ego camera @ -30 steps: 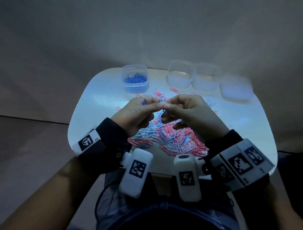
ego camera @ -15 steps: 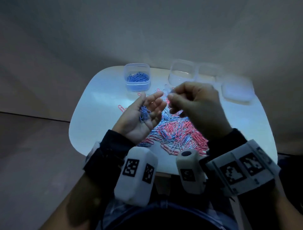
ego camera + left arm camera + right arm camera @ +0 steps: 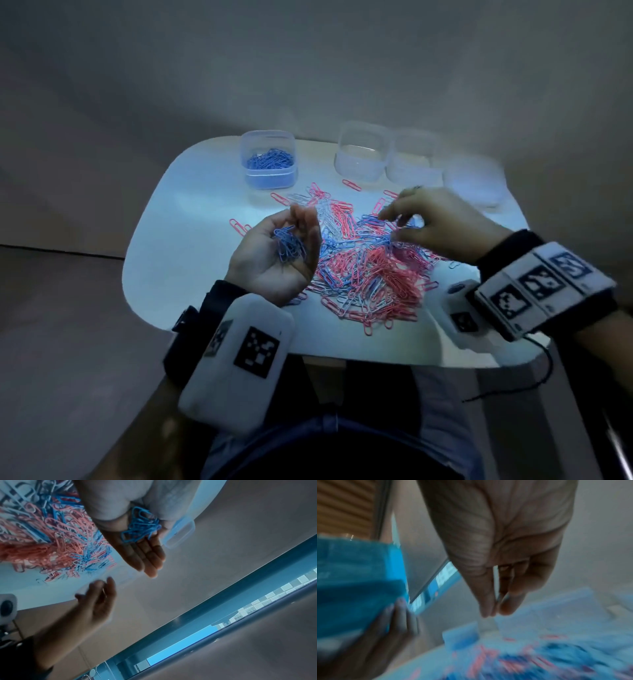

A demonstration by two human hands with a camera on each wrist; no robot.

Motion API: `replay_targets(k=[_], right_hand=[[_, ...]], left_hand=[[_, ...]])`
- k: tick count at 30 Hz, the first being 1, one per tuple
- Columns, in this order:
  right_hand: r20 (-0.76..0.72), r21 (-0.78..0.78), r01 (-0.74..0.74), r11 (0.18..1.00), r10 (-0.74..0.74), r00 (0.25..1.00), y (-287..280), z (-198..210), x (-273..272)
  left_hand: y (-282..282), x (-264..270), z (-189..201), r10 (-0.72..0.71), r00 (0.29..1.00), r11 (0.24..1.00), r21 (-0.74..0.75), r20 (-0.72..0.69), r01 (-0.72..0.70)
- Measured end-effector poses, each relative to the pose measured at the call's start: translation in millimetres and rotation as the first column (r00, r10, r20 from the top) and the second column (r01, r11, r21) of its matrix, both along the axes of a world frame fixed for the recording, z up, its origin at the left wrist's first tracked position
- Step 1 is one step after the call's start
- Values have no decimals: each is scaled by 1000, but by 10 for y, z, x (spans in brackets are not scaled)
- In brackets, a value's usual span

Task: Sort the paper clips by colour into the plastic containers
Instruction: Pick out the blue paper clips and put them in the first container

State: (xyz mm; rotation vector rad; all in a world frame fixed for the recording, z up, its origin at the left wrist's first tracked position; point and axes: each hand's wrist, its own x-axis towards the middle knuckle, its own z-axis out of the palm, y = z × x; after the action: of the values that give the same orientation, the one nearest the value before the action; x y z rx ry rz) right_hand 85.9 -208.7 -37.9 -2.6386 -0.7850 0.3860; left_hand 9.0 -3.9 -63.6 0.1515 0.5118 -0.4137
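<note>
Cupping blue wire paper clips (image 3: 289,244), the left hand (image 3: 274,255) left most of the mixed pile (image 3: 370,267) unsorted beside it.

Each wrist carries a black strap (image 3: 219,301) and a white rounded camera housing (image 3: 236,363) printed with black-and-white square markers. The right wrist adds a white marker band (image 3: 544,291); a thin black cable (image 3: 534,377) trails below it.

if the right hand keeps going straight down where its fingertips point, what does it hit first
Most likely the mixed pile of paper clips: the right hand hangs fingertips-down over its far right part, among blue clips. The gap between them is unclear.
</note>
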Motion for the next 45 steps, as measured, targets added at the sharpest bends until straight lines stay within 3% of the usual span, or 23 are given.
replay_targets(k=[3,11,14,18,21,24,29,36,45], right_hand=[[-20,-196,-184,963,184,983,110,-120,51],[-40,-363,-197,911,196,980,288,-123,71],[-74,-311,-157,937,141,987,250,-75,75],[10,-206,-153,967,159,987,327,-13,66],[-18,-278,-282,918,288,957,495,-51,51],[25,-339,-276,899,302,953,528,-54,106],[11,-289,-275,917,290,957,549,-17,109],[17,-350,-400,847,433,901,661,-79,123],[-33,-251,-406,878,412,911,714,-128,135]], left_hand=[[-62,-43,-6,-16,1000,1000,20,25,15],[-52,-52,-32,29,999,988,155,-33,-24],[43,-114,-84,80,996,988,139,-45,-73],[173,-217,-74,169,985,984,68,-20,-167],[207,-229,-48,216,975,973,86,-40,-212],[233,-238,-53,243,969,969,62,-49,-240],[224,-250,-31,235,971,970,72,-37,-232],[164,-248,18,218,976,969,124,-20,-214],[171,-298,60,219,976,967,136,-19,-214]])
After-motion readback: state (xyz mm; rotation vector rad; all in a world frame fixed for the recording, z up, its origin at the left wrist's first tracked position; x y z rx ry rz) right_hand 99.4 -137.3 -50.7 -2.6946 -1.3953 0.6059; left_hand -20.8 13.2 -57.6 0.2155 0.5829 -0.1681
